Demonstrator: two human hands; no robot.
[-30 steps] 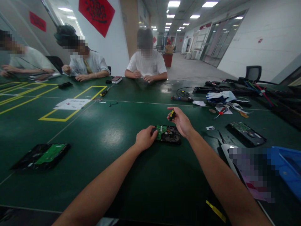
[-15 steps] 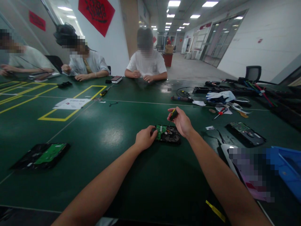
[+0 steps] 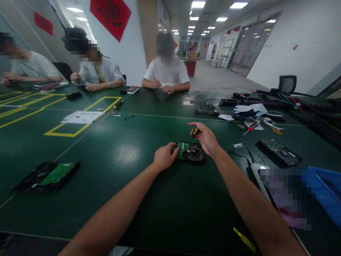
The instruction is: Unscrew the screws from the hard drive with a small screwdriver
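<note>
A hard drive [image 3: 195, 153] lies on the green table in front of me, its green circuit board facing up at the left end. My left hand [image 3: 165, 156] grips that left end, thumb along the near side and fingers at the far corner. Over the drive's right half is my right hand [image 3: 206, 138], closed around a black-and-yellow screwdriver [image 3: 196, 132] with the index finger stretched out past the handle. The screwdriver's shaft is too thin and dim to make out, so I cannot tell whether its tip touches the drive.
Other hard drives lie at the left [image 3: 57, 174] and right [image 3: 278, 152]. A blue bin [image 3: 326, 192] stands at the right edge. A red screwdriver [image 3: 250, 128], gloves [image 3: 250, 109] and cables lie back right. Another screwdriver [image 3: 119, 103] is farther off. Several people sit across the table.
The screwdriver handle in my right hand has tilted and dropped slightly, and my index finger has straightened off it. My left hand and the hard drive stay in place.
</note>
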